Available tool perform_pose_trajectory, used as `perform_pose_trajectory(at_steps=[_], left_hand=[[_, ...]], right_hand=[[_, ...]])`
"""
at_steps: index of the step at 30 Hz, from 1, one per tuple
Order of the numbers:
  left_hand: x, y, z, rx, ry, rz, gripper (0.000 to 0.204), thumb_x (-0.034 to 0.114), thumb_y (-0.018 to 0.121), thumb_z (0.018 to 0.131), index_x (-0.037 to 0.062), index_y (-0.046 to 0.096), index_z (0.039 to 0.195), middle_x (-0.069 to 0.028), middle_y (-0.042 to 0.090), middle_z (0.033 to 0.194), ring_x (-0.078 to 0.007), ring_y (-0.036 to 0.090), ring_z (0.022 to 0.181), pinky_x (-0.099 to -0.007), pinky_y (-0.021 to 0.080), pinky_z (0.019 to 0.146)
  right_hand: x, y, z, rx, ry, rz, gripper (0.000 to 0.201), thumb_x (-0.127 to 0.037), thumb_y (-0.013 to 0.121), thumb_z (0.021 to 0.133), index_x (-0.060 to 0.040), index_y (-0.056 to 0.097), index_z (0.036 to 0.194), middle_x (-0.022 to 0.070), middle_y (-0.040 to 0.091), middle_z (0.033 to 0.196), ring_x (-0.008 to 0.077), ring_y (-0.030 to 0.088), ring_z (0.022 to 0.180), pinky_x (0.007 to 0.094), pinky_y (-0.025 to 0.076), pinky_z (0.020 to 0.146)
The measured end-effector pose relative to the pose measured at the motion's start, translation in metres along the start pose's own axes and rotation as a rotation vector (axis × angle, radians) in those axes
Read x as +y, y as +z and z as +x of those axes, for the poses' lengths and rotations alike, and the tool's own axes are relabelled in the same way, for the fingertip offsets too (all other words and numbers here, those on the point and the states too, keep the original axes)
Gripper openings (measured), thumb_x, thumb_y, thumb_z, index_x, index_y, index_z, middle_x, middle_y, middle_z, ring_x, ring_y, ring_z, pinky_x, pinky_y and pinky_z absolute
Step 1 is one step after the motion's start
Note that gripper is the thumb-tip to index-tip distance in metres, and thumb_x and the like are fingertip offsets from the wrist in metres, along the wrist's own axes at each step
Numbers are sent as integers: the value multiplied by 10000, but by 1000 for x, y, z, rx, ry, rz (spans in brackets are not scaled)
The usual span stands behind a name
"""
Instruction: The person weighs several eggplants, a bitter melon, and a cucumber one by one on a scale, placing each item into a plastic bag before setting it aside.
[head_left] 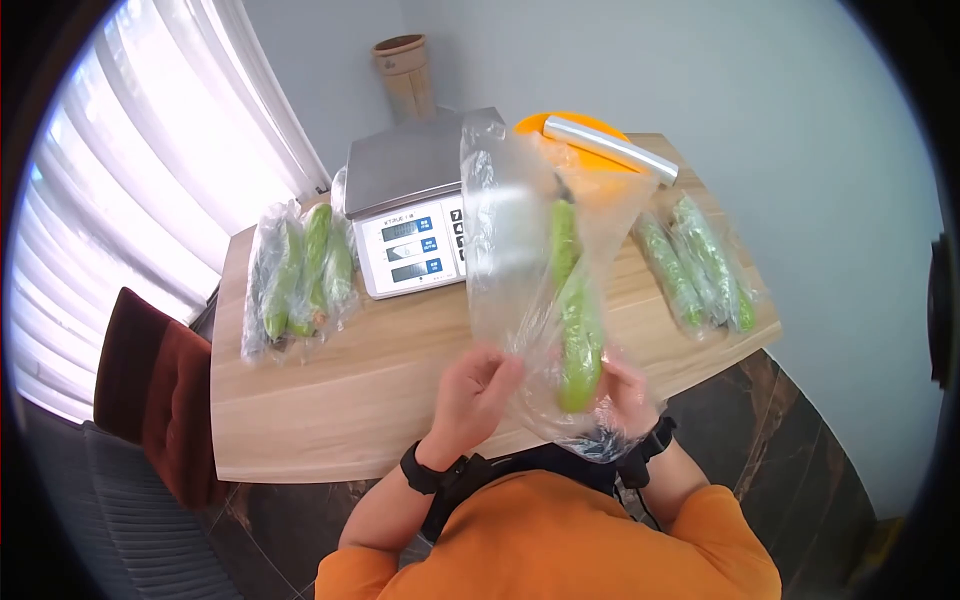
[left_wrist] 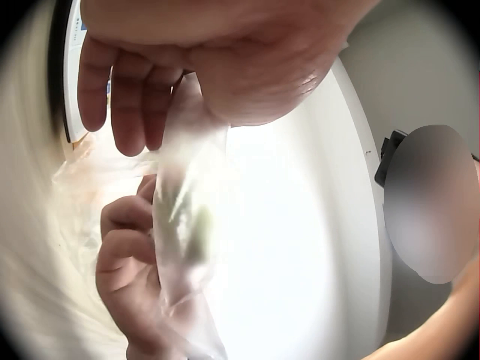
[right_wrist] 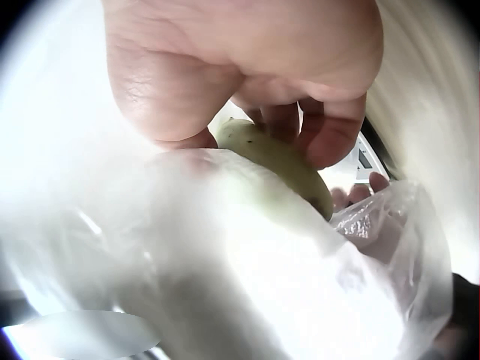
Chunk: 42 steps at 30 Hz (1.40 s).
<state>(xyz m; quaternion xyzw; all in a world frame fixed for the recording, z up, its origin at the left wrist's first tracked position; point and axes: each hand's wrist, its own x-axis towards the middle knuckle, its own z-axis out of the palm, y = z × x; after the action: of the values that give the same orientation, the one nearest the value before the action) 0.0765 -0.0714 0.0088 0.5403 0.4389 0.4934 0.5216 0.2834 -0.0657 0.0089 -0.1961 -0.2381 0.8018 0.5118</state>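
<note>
In the head view, a long light-green gourd (head_left: 575, 310) stands lengthwise within a clear plastic bag (head_left: 505, 240), its dark stem end away from the body. My right hand (head_left: 628, 395) grips the gourd's near end; the right wrist view shows fingers curled over the gourd (right_wrist: 277, 161) and film bunched at the thumb. My left hand (head_left: 475, 395) pinches the bag's left edge near the body. Thin film (left_wrist: 187, 187) hangs from between its thumb and fingers in the left wrist view.
A digital scale (head_left: 410, 190) stands at the back of the table (head_left: 330, 420). Bagged gourds lie left (head_left: 300, 265) and right (head_left: 690, 260). Behind the bag are an orange plate (head_left: 545, 122) and a roll of plastic film (head_left: 610, 148). A chair (head_left: 155, 400) is at left.
</note>
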Motion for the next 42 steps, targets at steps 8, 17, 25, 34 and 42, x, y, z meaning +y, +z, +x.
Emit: perform_pose_trajectory(at_steps=[8, 17, 25, 34, 42], left_hand=[[-9, -4, -9, -10, -89, -161, 197, 194, 570, 955, 3, 593, 914, -2, 613, 780, -54, 536, 709, -216, 441, 628], [28, -37, 27, 226, 137, -174, 469, 288, 634, 910, 19, 424, 1231, -61, 518, 1122, -107, 508, 945, -254, 462, 754], [20, -76, 45, 515, 211, -445, 169, 206, 527, 971, 52, 564, 915, -14, 570, 765, -114, 559, 658, -280, 482, 593], [-2, -24, 10, 179, -170, -637, 425, 348, 490, 975, 82, 434, 1301, -92, 555, 1134, -166, 575, 906, -329, 531, 694], [-18, 5, -26, 63, 0, -9, 780, 343, 678, 849, 63, 246, 1435, -143, 394, 1338, -238, 494, 1092, -397, 451, 882]], right_hand=[[-5, -8, -5, 72, 30, -299, 450, -242, 513, 897, 16, 511, 1265, 90, 588, 1147, 200, 589, 1002, 339, 469, 909], [-11, -20, -9, -8, 213, -239, 745, -221, 665, 723, 50, 391, 1361, 129, 554, 1218, 225, 558, 1075, 325, 463, 932], [13, -97, -24, -59, 393, 57, 603, -215, 610, 778, 46, 450, 1298, 152, 578, 1155, 244, 599, 997, 352, 504, 861], [-1, 9, -10, -37, 115, 35, 560, -311, 582, 867, -16, 421, 1313, 152, 546, 1139, 273, 587, 983, 357, 506, 857], [2, -23, 12, -27, -44, -102, 522, -151, 583, 895, -8, 396, 1361, 143, 539, 1242, 261, 536, 1150, 389, 445, 989]])
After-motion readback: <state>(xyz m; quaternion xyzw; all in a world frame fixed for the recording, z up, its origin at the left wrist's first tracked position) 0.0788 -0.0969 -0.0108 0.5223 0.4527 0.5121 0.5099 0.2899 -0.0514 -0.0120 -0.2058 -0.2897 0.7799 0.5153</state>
